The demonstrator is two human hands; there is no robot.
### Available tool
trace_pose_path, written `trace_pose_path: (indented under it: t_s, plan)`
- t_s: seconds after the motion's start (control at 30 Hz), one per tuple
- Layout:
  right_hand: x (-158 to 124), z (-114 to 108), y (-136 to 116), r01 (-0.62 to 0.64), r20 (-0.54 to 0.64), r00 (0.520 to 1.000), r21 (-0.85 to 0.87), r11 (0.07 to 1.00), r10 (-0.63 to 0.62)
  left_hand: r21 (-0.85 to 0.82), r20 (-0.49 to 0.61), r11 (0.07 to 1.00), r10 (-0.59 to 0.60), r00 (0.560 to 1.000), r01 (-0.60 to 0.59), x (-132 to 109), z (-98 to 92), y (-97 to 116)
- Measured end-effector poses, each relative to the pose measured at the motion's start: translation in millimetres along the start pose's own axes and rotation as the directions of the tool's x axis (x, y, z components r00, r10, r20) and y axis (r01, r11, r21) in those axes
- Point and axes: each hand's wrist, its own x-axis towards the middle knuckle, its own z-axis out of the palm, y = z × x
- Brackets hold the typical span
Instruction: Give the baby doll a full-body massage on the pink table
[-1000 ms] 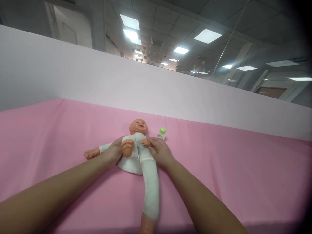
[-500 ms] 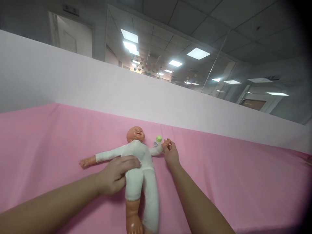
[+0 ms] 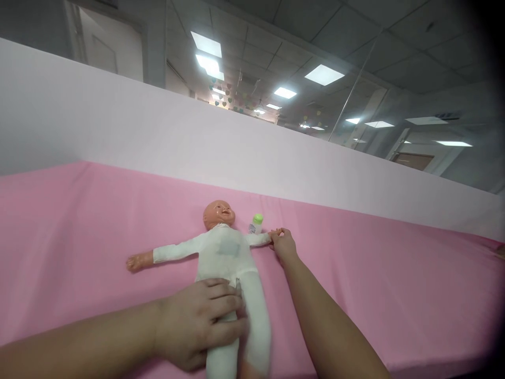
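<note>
Head view: the doll (image 3: 224, 258) lies on its back on the pink sheet (image 3: 79, 221), dead ahead of the person, its long axis running straight away from them, head far and legs near, arms spread out to either side. The left hand (image 3: 199, 329) is the nearer one; its fingers curl over the doll's near leg at the thigh, closed around it. The right hand (image 3: 284, 245) reaches farther out, fingers pinched together on the doll's small hand at the end of its sleeve. A small green-capped bottle (image 3: 256, 223) stands just beside the doll's shoulder (close to that right hand, not touching it).
</note>
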Motion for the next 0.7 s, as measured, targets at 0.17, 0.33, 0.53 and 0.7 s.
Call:
trace_pose_path:
  t_s: [0.17, 0.33, 0.53, 0.7]
  plan:
    - [-7, 0, -6, 0.047, -0.006, 0.999, -0.040, 0.998, -0.047, -0.029, -0.097, 0.998, -0.052, 0.994, 0.050, -4, 0.5, -1]
    - [-40, 14, -27, 0.348, 0.057, 0.936, 0.024, 0.937, -0.348, -0.156, -0.216, 0.952, -0.291, 0.932, 0.262, -14, -10.2, -25]
    - [-85, 41, -45, 0.761, 0.360, 0.619, -0.055, 0.647, -0.698, -0.266, -0.147, 0.768, -0.630, 0.762, 0.583, -31, -11.4, -64]
    - [-92, 43, -51, 0.813, 0.529, 0.516, -0.055, 0.579, -0.674, -0.329, -0.138, 0.699, -0.700, 0.700, 0.634, -37, -10.3, -79]
